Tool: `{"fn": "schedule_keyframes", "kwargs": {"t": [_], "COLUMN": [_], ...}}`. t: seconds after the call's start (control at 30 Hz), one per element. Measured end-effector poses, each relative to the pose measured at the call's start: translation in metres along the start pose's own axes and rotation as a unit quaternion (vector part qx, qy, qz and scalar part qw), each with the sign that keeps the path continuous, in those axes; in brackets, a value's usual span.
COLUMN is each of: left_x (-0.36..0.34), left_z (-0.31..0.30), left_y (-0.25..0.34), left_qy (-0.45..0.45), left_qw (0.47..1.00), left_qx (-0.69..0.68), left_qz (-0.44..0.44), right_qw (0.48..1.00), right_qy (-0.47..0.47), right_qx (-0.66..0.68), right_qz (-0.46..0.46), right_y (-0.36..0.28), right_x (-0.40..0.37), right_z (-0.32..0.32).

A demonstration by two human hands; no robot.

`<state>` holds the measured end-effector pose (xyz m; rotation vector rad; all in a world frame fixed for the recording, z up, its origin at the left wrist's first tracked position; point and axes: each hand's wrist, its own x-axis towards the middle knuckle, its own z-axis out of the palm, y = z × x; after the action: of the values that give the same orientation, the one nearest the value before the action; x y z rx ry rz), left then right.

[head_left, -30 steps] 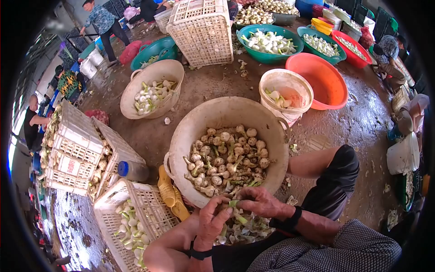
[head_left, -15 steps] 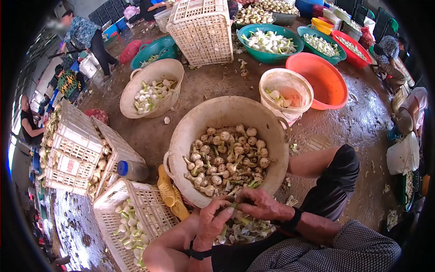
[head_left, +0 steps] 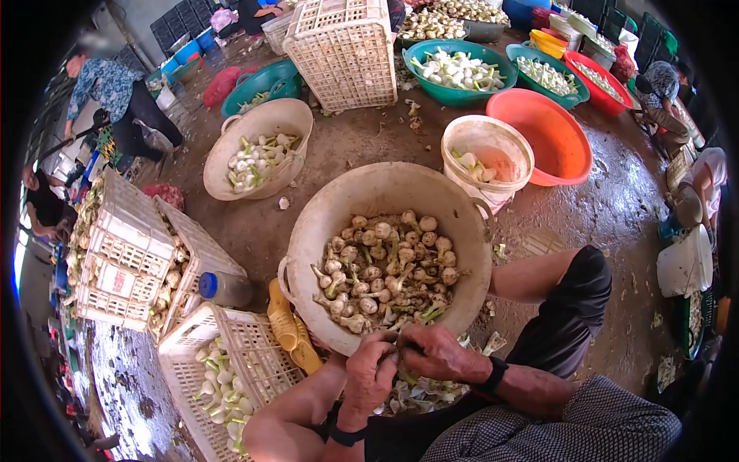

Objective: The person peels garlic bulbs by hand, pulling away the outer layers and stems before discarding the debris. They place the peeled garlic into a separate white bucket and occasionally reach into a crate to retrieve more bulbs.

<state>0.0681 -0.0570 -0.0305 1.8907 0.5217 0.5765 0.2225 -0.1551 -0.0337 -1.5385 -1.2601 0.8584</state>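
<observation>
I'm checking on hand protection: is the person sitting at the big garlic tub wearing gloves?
No, the left hand and the right hand both show bare skin, with just a dark band around each wrist.

The left hand [head_left: 369, 379] and the right hand [head_left: 440, 354] are bare, with rounded knuckles and creased skin. A narrow black band [head_left: 346, 436] circles the left wrist, and a broader black strap [head_left: 496, 376] wraps the right one; whether either carries a dial cannot be made out. Both forearms are uncovered. A loose grey-and-black garment [head_left: 550, 433] with a fine, regular speckled weave covers the torso. Below are plain black, slightly shiny bottoms [head_left: 573, 304], gathered in soft folds around the right knee, with bare shin beyond the hem.
</observation>
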Motion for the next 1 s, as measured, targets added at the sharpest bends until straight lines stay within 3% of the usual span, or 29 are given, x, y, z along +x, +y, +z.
{"fn": "schedule_keyframes", "kwargs": {"t": [0.17,0.23,0.27,0.4,0.47,0.53,0.67,0.7,0.73,0.77,0.8,0.83,0.93,0.97,1.0], "left_x": [-0.001,0.0,0.0,-0.002,-0.003,-0.006,-0.003,-0.004,-0.005,-0.005,-0.004,-0.004,-0.002,-0.002,-0.002], "left_z": [-0.005,-0.011,-0.013,-0.013,-0.011,-0.009,-0.028,-0.029,-0.027,-0.026,-0.025,-0.024,-0.017,-0.015,-0.013], "left_y": [-0.005,0.008,0.013,0.01,0.008,-0.002,0.007,0.01,0.007,0.002,0.0,0.003,-0.003,-0.005,-0.006], "left_qy": [0.016,0.005,-0.007,-0.012,0.02,0.041,0.09,0.123,0.125,0.121,0.116,0.124,0.132,0.133,0.144], "left_qw": [1.0,0.999,0.995,0.993,0.961,0.937,0.852,0.84,0.839,0.842,0.846,0.847,0.867,0.867,0.877], "left_qx": [-0.003,-0.049,-0.095,-0.118,-0.264,-0.339,-0.512,-0.521,-0.521,-0.517,-0.513,-0.499,-0.469,-0.468,-0.441], "left_qz": [0.022,0.015,0.007,-0.024,-0.086,-0.066,-0.058,-0.09,-0.091,-0.091,-0.089,-0.134,-0.107,-0.107,-0.127], "right_qw": [0.999,0.988,0.943,0.92,0.912,0.843,0.822,0.855,0.855,0.922,0.946,0.967,0.987,0.979,0.979], "right_qy": [0.035,0.094,0.089,0.139,0.157,0.217,0.281,0.216,0.215,0.038,-0.14,-0.188,-0.127,-0.094,-0.095], "right_qx": [0.003,0.075,0.22,0.269,0.295,0.412,0.402,0.376,0.375,0.276,0.165,0.07,0.063,0.148,0.149], "right_qz": [0.018,0.1,0.235,0.249,0.237,0.271,0.288,0.285,0.286,0.27,0.24,0.154,0.08,0.102,0.102], "right_y": [0.003,0.014,0.022,0.044,0.053,0.062,0.076,0.074,0.07,0.064,0.057,0.059,0.04,0.035,0.025], "right_x": [0.001,0.004,0.009,0.002,0.005,0.009,0.007,0.004,-0.002,-0.009,-0.011,-0.012,-0.01,-0.011,-0.01], "right_z": [0.012,0.017,0.014,0.013,0.01,0.008,-0.007,-0.011,-0.014,-0.019,-0.021,-0.015,-0.003,0.002,0.004]}}
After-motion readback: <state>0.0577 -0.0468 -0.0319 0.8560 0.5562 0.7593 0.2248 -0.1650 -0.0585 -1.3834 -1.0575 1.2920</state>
